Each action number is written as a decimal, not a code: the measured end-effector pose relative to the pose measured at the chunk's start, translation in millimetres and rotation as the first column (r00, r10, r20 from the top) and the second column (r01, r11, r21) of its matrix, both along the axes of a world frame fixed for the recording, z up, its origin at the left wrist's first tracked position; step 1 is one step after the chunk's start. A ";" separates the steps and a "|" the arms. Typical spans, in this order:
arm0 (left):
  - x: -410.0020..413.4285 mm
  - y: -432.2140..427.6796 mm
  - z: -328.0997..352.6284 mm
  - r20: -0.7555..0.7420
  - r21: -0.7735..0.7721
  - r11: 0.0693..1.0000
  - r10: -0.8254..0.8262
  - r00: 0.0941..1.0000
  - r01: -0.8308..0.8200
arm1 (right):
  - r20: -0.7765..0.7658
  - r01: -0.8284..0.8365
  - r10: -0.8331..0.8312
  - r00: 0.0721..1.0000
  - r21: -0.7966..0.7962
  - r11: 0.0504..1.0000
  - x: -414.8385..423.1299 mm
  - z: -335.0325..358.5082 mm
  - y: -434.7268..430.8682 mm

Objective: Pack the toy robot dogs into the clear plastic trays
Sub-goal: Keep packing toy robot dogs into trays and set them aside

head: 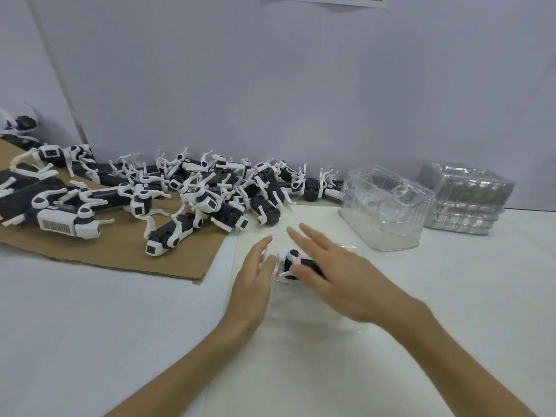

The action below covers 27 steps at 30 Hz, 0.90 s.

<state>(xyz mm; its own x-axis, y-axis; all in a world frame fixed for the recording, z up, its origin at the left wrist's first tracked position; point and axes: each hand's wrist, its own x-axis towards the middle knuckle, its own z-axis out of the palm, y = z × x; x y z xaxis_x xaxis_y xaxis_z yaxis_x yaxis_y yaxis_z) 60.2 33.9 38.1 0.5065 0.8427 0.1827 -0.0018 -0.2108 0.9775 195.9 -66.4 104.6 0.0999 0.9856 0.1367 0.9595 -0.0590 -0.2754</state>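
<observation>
A black and white toy robot dog (pixel 291 262) lies in a clear plastic tray (pixel 304 308) on the white table in front of me. My right hand (pixel 337 275) hovers flat over the dog, fingers straight and spread, its thumb near the dog's body. My left hand (pixel 255 281) stands upright at the tray's left edge with straight fingers against it. A pile of several more robot dogs (pixel 210 188) lies at the back left.
A brown cardboard sheet (pixel 120 251) under part of the pile covers the left of the table. A clear plastic tray (pixel 388 206) stands upturned at the back right, with a stack of trays (pixel 463 200) beyond it. A grey wall closes the back.
</observation>
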 end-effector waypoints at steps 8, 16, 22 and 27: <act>-0.2 2.2 4.8 0.101 -0.107 0.994 0.025 0.995 -0.015 | 0.158 0.084 -0.087 0.984 0.028 0.996 -18.6 -12.0 11.1; -4.2 6.3 9.9 0.145 -0.287 0.956 0.101 0.984 -0.056 | 0.104 0.189 -0.188 0.977 0.000 0.982 0.7 -24.1 -10.8; -2.2 1.1 8.2 0.114 -0.244 0.969 0.076 0.991 -0.047 | 0.216 0.519 -0.490 0.844 -0.104 0.848 107.0 -7.6 -76.8; -2.2 2.2 8.2 0.091 -0.234 0.971 0.072 0.993 -0.049 | 0.038 0.595 -0.633 0.773 0.301 0.745 134.9 4.2 -66.8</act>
